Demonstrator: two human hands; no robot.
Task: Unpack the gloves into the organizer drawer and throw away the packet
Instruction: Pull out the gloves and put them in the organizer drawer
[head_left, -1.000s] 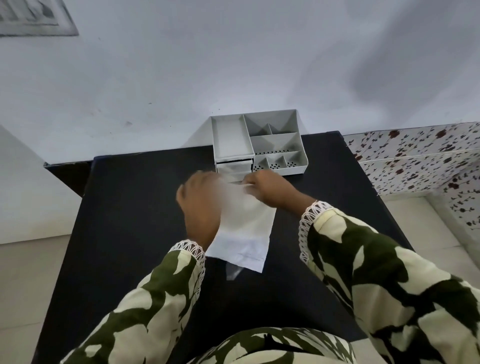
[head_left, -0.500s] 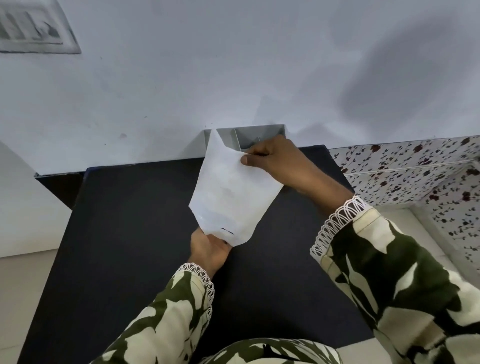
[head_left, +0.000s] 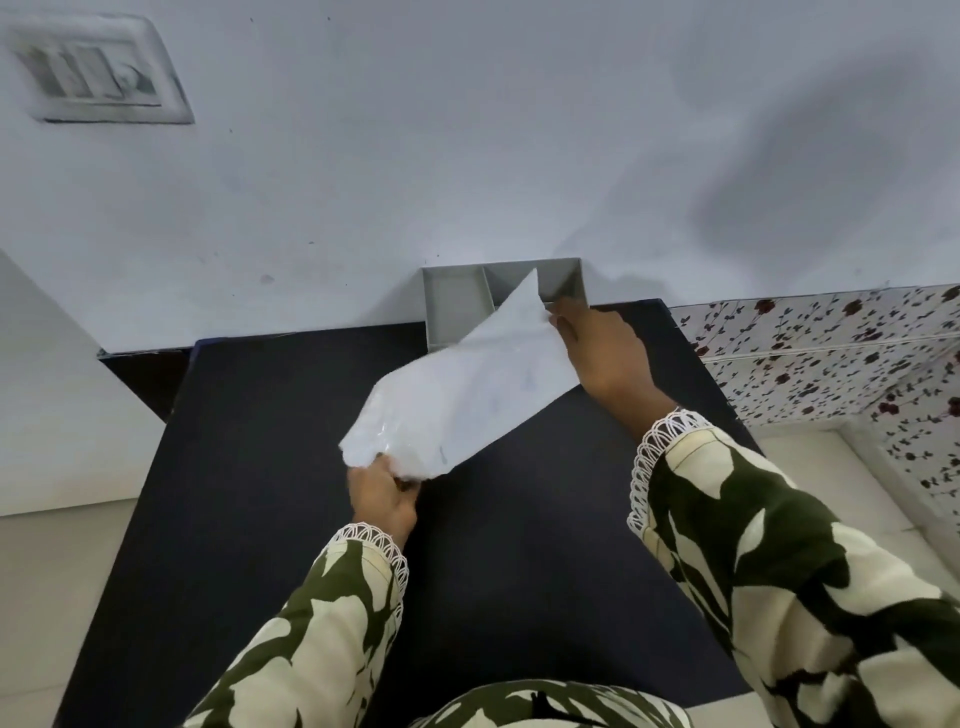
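Packet position: I hold the white packet (head_left: 462, 395) in the air over the middle of the frame, above the dark worktop (head_left: 270, 415) and touching nothing but my two hands.
Long axis: it runs on a slant — from the lower end at centre-left of the frame up to a pointed corner at upper centre, which overlaps the grey organizer (head_left: 452, 306) behind it.
Left grip: my left hand (head_left: 382, 496) is clenched on the packet's lower, bunched end; the fingers are tucked under the film, so I cannot say whether they are inside an opening.
Right grip: my right hand (head_left: 605, 353) pinches the upper right edge, just below that pointed corner.
Which hand is nearer: the right sits close to the organizer; the left is well apart from it, nearer my body.
What the next move turns on: I judge the gloves must leave by the lower end, which points away from the organizer — so the contents have to travel up the frame.
Packet look: thin, pale, slightly glossy film, creased and puffed at the lower end, flatter toward the top.
Gloves: not visible as separate things.
Organizer drawer: hidden behind the packet; I cannot tell if it is open.
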